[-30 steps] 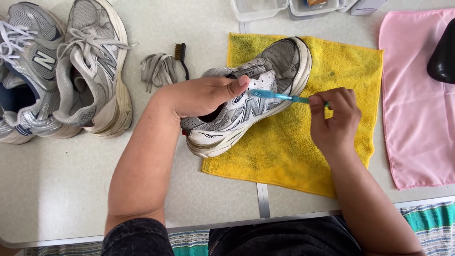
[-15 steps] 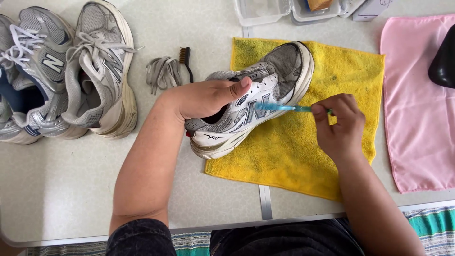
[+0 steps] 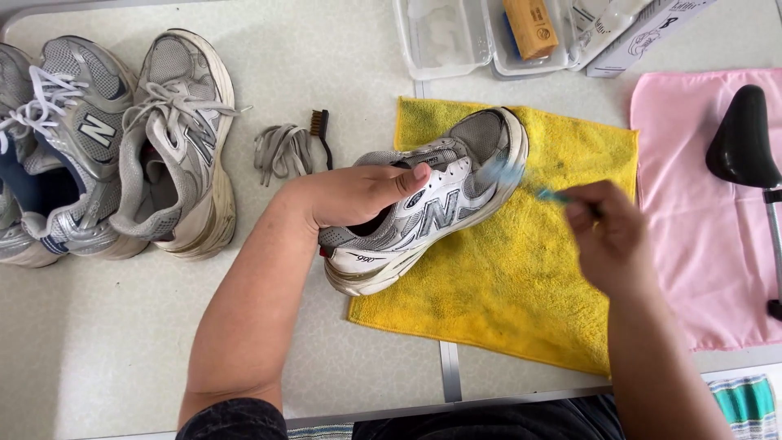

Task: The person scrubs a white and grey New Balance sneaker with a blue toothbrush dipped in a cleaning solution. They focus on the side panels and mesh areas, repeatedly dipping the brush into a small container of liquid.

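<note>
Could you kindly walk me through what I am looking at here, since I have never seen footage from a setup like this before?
There is no machine: these are a person's two bare hands, filmed by one camera worn on their head and looking down at a pale table. The left hand grips a grey and white sneaker around its opening, steadying it on a yellow cloth. The right hand holds a small blue brush, blurred, with its bristle end at the shoe's toe. To the left stand more grey sneakers, with a loose bundle of laces and a small dark brush beside them. A pink cloth lies to the right under a black stand, and clear plastic tubs sit along the far edge.
</note>
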